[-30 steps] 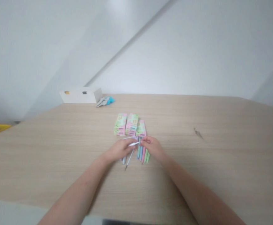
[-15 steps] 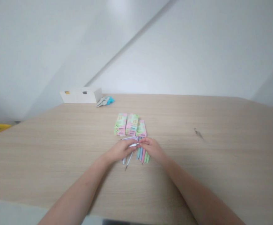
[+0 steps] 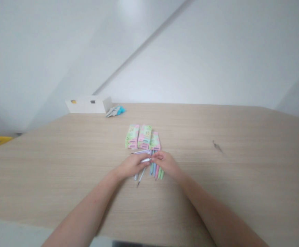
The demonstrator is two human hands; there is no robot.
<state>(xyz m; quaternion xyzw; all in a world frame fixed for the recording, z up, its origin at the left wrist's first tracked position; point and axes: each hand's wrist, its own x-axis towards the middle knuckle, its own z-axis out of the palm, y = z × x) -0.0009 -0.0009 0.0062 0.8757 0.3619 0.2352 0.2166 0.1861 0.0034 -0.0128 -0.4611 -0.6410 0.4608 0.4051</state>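
Note:
My left hand (image 3: 132,165) is closed around a slim white pen (image 3: 146,160) that lies across its fingers. At the pen's right end, the fingertips of my right hand (image 3: 167,163) pinch its tip; the exact part is too small to make out. Under and beside my hands lie several pastel pens (image 3: 157,171) in blue, pink and green, side by side. A thin white stick with a dark tip, like a pen refill (image 3: 140,179), points toward me below my left hand. Another thin stick (image 3: 139,151) and a lilac piece lie just above that hand.
Small pink-and-green boxes (image 3: 144,135) stand grouped just beyond my hands, some stacked. Farther back are a white box (image 3: 87,107) and a grey-and-blue glove (image 3: 115,110). A small dark metal object (image 3: 217,146) lies to the right on the wooden table (image 3: 242,185). A yellow item (image 3: 0,139) shows at far left.
My right fingertips have moved slightly left, closer to my left hand, and less of the pen's white tip shows between them. The other things have not moved.

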